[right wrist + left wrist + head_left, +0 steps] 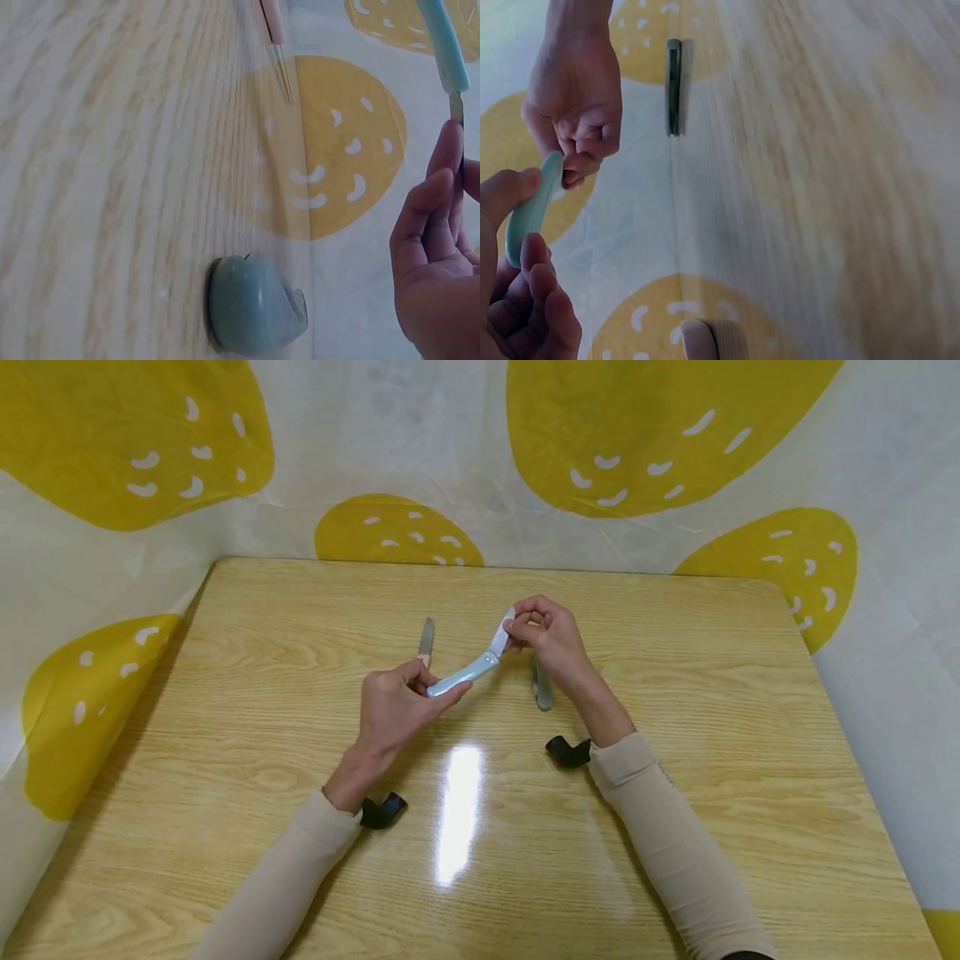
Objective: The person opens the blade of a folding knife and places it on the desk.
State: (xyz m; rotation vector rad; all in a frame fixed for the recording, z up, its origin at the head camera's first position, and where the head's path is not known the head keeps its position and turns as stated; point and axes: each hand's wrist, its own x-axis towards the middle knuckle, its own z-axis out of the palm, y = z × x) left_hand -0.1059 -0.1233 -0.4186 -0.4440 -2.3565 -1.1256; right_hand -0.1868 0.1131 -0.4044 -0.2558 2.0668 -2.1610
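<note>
A folding knife with a light blue handle [461, 677] is held up over the table, its blade [504, 631] swung out at an angle from the handle. My left hand [393, 706] grips the handle between thumb and fingers. With thumb and fingers, my right hand [555, 643] pinches the blade near its tip, also visible in the right wrist view. Behind the left hand lies a knife with a pale pink handle [271, 21], its blade [428, 635] extended. Below the right hand rests a folded grey-green knife [543, 685], seen edge-on in the left wrist view.
The wood-grain table [675, 760] reaches back to a white curtain [390, 435] with yellow fruit shapes, which also lines both sides. Black curved pieces [384, 811] stick out at both wrists. A bright light reflection [459, 814] lies on the tabletop.
</note>
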